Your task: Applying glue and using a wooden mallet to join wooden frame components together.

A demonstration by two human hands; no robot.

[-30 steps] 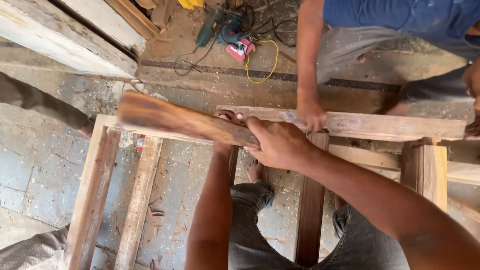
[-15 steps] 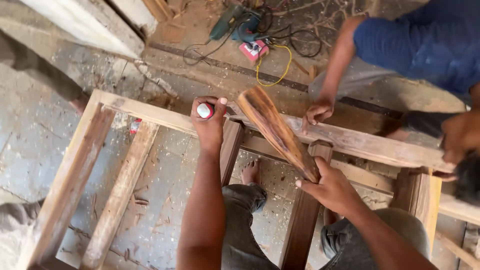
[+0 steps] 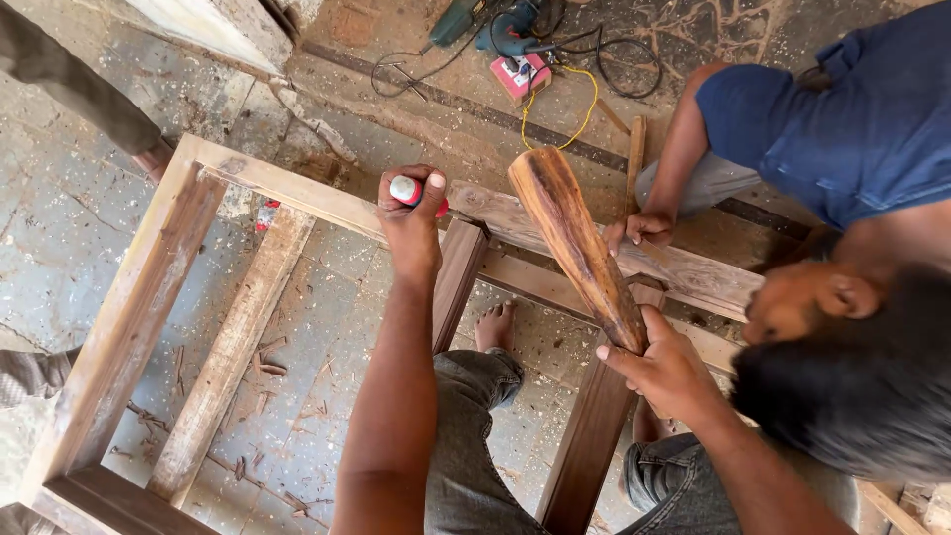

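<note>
The left hand (image 3: 411, 223) sits on the far rail of the wooden frame (image 3: 149, 297), near its middle, with its fingers curled tight around a small red and white tool (image 3: 408, 190). The right hand (image 3: 666, 372) is lower, by the near rail, with its fingers wrapped around the bottom end of a thick wooden club (image 3: 575, 243) that points up and away. At the right, another person's hand (image 3: 642, 230) rests on the far rail.

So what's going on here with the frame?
The left hand grips a red-and-white tool handle upright on the wooden frame. The right hand holds a wooden club raised above it. A co-worker's hand rests on the frame's far rail.
</note>
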